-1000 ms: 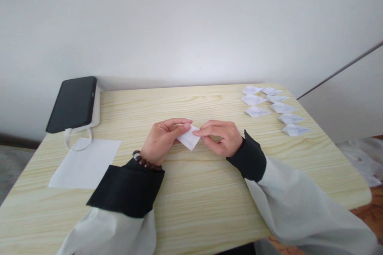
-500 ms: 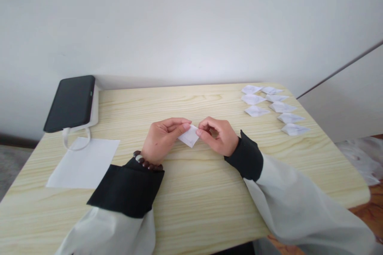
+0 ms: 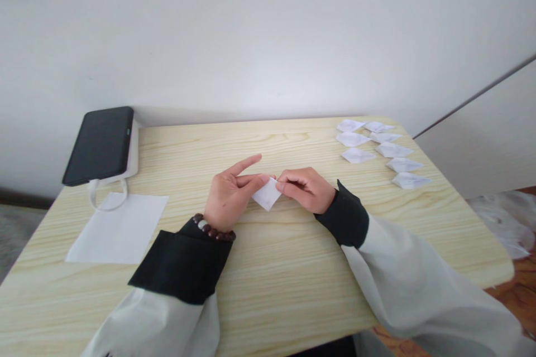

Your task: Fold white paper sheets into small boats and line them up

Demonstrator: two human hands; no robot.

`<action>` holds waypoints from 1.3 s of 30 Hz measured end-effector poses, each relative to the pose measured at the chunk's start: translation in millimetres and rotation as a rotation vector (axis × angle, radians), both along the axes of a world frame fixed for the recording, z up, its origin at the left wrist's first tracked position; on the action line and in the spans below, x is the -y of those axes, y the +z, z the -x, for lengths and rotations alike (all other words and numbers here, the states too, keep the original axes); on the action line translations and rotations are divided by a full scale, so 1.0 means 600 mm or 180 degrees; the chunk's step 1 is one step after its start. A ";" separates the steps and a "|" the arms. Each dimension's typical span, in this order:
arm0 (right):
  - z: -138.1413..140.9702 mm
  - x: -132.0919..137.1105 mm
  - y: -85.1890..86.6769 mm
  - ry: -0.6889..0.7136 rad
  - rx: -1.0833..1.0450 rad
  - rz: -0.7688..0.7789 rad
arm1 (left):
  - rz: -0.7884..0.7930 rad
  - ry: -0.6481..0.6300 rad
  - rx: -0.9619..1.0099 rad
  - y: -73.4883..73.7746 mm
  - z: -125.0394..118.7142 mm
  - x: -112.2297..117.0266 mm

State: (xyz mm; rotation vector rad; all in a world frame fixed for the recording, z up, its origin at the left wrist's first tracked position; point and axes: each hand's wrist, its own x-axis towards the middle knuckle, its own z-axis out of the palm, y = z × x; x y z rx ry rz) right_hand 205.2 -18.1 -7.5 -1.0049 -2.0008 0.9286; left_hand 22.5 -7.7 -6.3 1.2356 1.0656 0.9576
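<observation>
A small folded white paper (image 3: 267, 196) is held up between both hands over the middle of the table, one corner pointing toward me. My left hand (image 3: 231, 194) pinches its left upper edge between thumb and fingers, with the index finger raised away. My right hand (image 3: 305, 189) grips the right corner between thumb and curled fingers. The fingers partly hide the paper's upper edge. A beaded bracelet (image 3: 213, 230) circles my left wrist.
Several folded white paper pieces (image 3: 393, 149) lie in two columns at the back right of the wooden table (image 3: 268, 279). On the left, a black device (image 3: 103, 142) rests on a white block with a white cable (image 3: 108, 207). A white paper sheet (image 3: 119, 231) lies in front.
My left index finger has lifted off the paper and now points up and to the right. The folded paper has shifted slightly toward me; my right fingers have closed more tightly at its corner.
</observation>
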 end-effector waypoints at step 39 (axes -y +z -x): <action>-0.004 -0.001 -0.007 -0.0603 0.0064 -0.0115 | 0.0198 -0.0877 -0.0550 0.012 0.012 -0.013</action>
